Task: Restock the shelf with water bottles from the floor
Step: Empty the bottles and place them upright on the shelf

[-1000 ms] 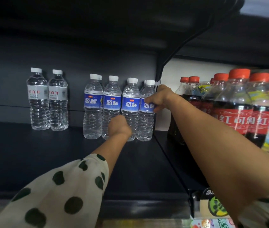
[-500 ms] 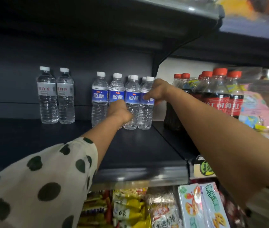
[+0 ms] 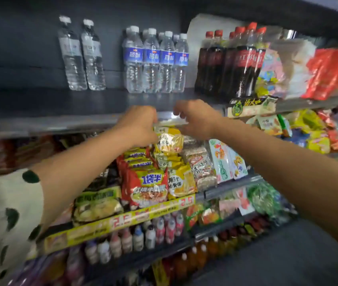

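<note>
Both hands empty, fingers loosely curled: left [image 3: 138, 125], right [image 3: 197, 118] by shelf [image 3: 60, 104] edge; bottles [image 3: 155, 60] grouped w/ labels out.

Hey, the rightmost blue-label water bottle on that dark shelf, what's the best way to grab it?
Grip the rightmost blue-label bottle around its labelled waist, coming from the front and right. It stands upright, its left side sits against a neighbouring bottle, and a gap separates it from the cola bottles.

water bottles [image 3: 155, 60] on shelf [image 3: 40, 104], cola bottles [image 3: 232, 60] right
</note>
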Action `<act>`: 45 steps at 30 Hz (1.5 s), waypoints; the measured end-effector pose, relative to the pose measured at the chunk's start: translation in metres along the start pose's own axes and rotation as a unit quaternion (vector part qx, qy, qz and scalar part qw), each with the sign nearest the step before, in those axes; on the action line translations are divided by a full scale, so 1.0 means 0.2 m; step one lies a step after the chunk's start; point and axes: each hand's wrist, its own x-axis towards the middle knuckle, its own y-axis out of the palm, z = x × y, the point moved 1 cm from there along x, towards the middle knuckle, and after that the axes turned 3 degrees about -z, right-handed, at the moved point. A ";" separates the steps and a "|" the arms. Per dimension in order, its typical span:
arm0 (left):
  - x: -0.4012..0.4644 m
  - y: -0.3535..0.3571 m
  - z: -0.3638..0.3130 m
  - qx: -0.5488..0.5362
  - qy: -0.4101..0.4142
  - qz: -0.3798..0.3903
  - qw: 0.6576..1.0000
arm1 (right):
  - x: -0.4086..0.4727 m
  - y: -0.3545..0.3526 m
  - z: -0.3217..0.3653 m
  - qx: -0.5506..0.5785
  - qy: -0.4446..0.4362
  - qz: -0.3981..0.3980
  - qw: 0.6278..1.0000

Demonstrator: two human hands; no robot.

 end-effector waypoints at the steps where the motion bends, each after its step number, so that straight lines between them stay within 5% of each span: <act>1: -0.09 0.05 0.03 0.015 0.010 0.017 1.000 | -0.08 0.08 0.03 0.004 -0.005 0.018 1.000; 10: -0.90 0.97 0.44 0.005 -0.004 0.234 0.972 | -0.85 1.14 0.37 0.107 -0.006 0.196 0.975; 17: -1.57 1.77 0.90 -0.041 -0.202 0.402 0.892 | -1.43 2.15 0.80 0.176 -0.015 0.388 0.905; 22: -2.05 2.08 1.24 -0.030 -0.298 0.421 0.856 | -1.66 2.73 1.21 0.223 -0.069 0.447 0.864; 30: -2.47 2.33 1.64 0.000 -0.411 0.361 0.837 | -1.76 3.43 1.71 0.153 -0.129 0.447 0.872; 38: -2.57 2.36 1.71 -0.037 -0.432 0.299 0.850 | -1.68 3.50 1.74 0.150 -0.195 0.463 0.852; 45: -2.25 1.97 1.60 -0.197 -0.361 0.283 0.866 | -1.16 2.66 1.41 0.226 -0.204 0.426 0.852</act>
